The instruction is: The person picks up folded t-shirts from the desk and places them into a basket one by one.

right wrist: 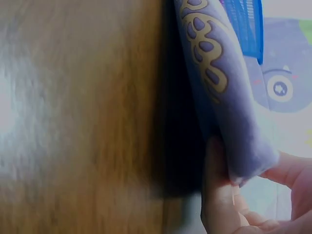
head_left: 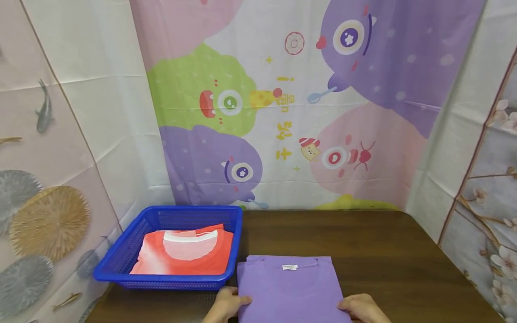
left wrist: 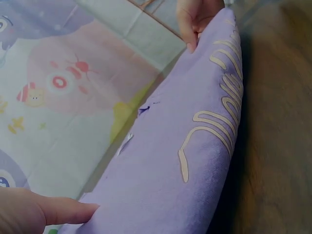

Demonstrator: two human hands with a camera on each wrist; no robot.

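A folded purple T-shirt [head_left: 288, 291] with a white label at its neckline is held between my two hands at the front of the table. My left hand [head_left: 227, 304] grips its left edge, thumb on top. On the opposite edge, my right hand [head_left: 363, 307] pinches the cloth. The right wrist view has that hand's fingers [right wrist: 219, 204] under the fold and the thumb above. Pale looped lettering [left wrist: 207, 122] runs along the shirt's near, rounded fold in the left wrist view. A dark shadow lies beneath that fold.
To the left stands a blue plastic basket [head_left: 238, 242] with a folded red and white shirt [head_left: 186, 255] inside. The brown wooden table [head_left: 323, 233] reaches back to a cartoon-printed curtain [head_left: 282, 188]. Patterned cloth hangs on both sides.
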